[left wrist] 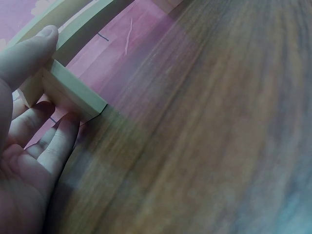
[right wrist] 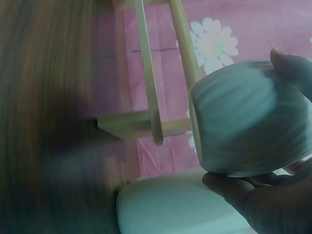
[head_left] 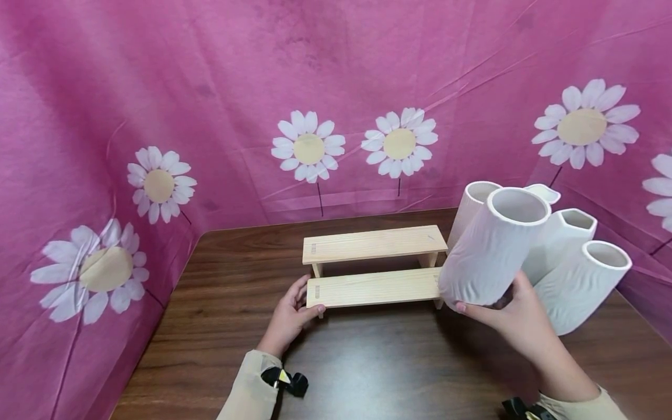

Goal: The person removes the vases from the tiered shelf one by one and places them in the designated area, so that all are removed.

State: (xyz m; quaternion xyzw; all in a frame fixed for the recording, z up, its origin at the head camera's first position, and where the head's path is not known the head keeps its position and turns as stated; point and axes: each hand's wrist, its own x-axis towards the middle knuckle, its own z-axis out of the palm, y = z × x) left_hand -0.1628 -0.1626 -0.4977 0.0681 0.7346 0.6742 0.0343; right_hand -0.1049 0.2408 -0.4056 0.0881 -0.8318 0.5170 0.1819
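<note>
My right hand [head_left: 517,324] grips a white ribbed ceramic vase [head_left: 485,256] near its base, holding it tilted above the table at the right end of a two-step wooden stand [head_left: 373,289]. In the right wrist view the vase [right wrist: 248,122] hangs clear of the tabletop, thumb on one side and fingers on the other. My left hand [head_left: 289,318] holds the left end of the stand's lower step, thumb at its front edge. The left wrist view shows fingers [left wrist: 61,141] against the stand's leg [left wrist: 73,95].
Several more white vases stand at the right, among them a ribbed one [head_left: 583,286] and one with an angular rim [head_left: 564,245]. Pink cloth [head_left: 236,87] with printed daisies rises behind the brown wooden table [head_left: 210,326].
</note>
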